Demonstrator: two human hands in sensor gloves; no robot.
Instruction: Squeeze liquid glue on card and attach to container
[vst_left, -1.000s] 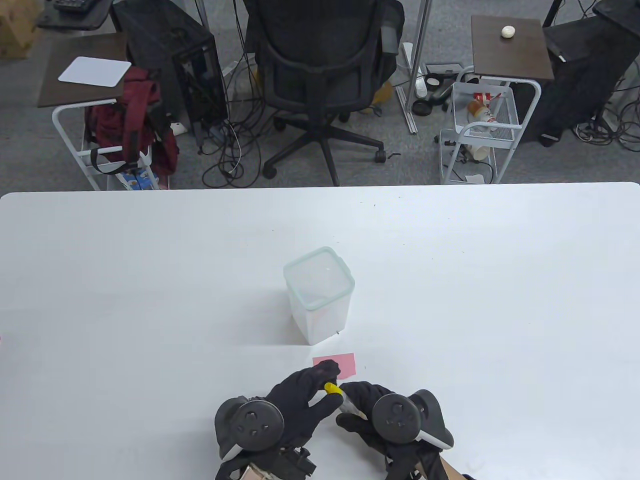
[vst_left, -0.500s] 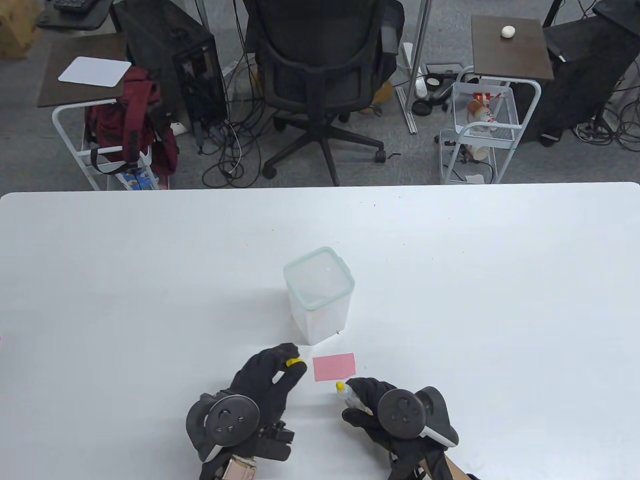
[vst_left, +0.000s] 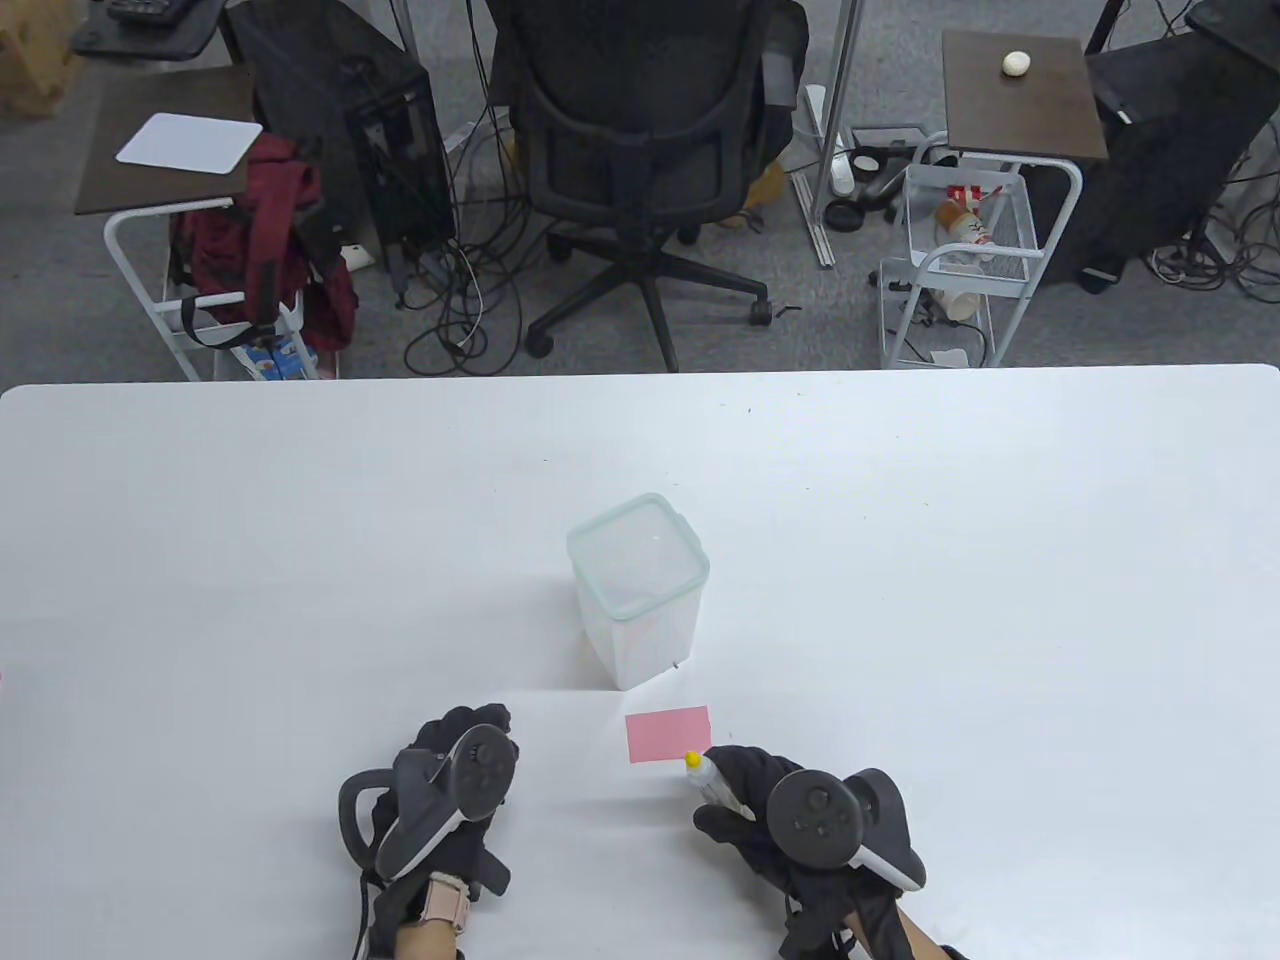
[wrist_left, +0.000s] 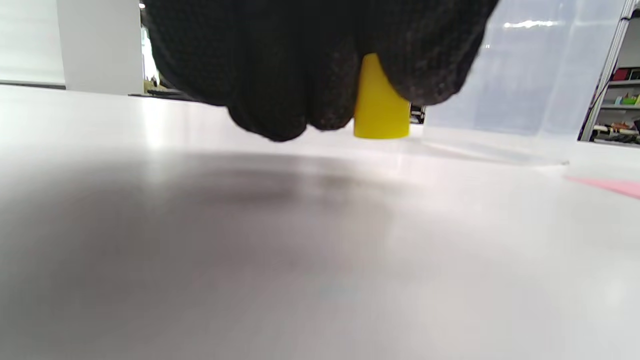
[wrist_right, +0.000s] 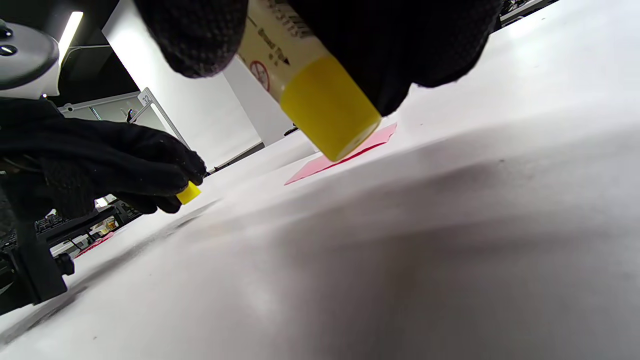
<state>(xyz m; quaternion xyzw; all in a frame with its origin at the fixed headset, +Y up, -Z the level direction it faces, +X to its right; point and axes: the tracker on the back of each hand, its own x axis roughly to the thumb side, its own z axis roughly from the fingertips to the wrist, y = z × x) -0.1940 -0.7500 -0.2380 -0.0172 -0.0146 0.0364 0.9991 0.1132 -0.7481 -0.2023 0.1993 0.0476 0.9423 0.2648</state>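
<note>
A pink card (vst_left: 668, 735) lies flat on the white table, just in front of a clear lidded container (vst_left: 638, 590). My right hand (vst_left: 745, 795) grips a glue bottle (vst_left: 712, 783); its yellow tip (vst_left: 692, 761) points at the card's near right edge, and shows close up in the right wrist view (wrist_right: 327, 115). My left hand (vst_left: 455, 760) is to the left of the card, low over the table, and pinches the yellow cap (wrist_left: 380, 100), which stands at or just above the surface. The cap also shows in the right wrist view (wrist_right: 189, 193).
The white table (vst_left: 1000, 560) stretches wide to both sides. Beyond its far edge stand an office chair (vst_left: 640, 150), a wire cart (vst_left: 960, 260) and side tables on the floor.
My left hand pulled the yellow cap off the bottle and carried it left and down toward the table. My right hand moved the bottle tip forward to the card's near edge.
</note>
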